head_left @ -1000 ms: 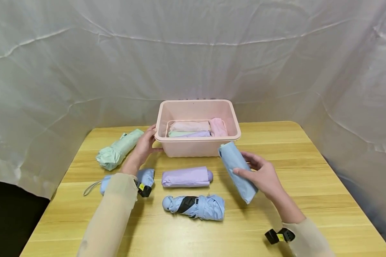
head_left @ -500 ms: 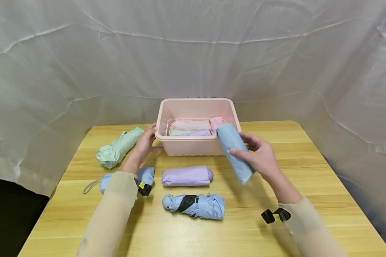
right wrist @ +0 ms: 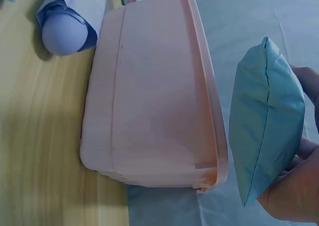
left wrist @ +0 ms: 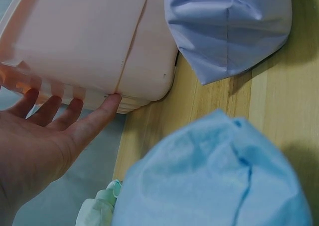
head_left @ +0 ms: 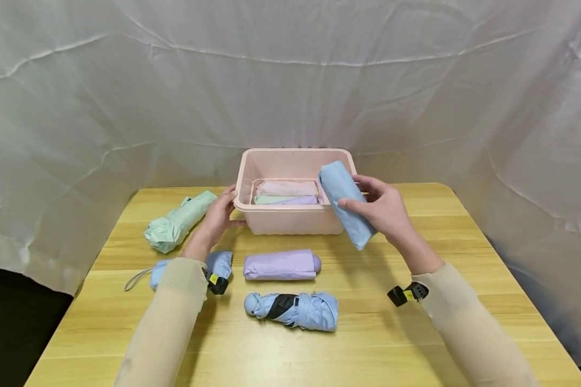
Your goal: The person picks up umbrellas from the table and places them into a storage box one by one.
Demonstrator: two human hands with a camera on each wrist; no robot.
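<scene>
My right hand [head_left: 382,210] grips a light blue folded umbrella [head_left: 345,203] in its sleeve, tilted, with its top end over the right rim of the pink basket [head_left: 271,217]. In the right wrist view the blue umbrella [right wrist: 266,118] hangs just outside the basket's rim [right wrist: 212,101]. My left hand [head_left: 218,215] rests with straight fingers against the basket's left wall [left wrist: 84,46]. Inside the basket lie several folded umbrellas [head_left: 285,192], pink, green and lilac.
On the wooden table [head_left: 368,333] lie a mint green umbrella [head_left: 176,223], a lilac umbrella [head_left: 281,265], a blue strapped umbrella [head_left: 292,310] and another blue one [head_left: 220,263] partly under my left sleeve. White cloth walls stand close behind and beside the table.
My right hand has lifted the light blue umbrella up and back from the table's front right toward the basket's right rim. The left hand stayed on the basket.
</scene>
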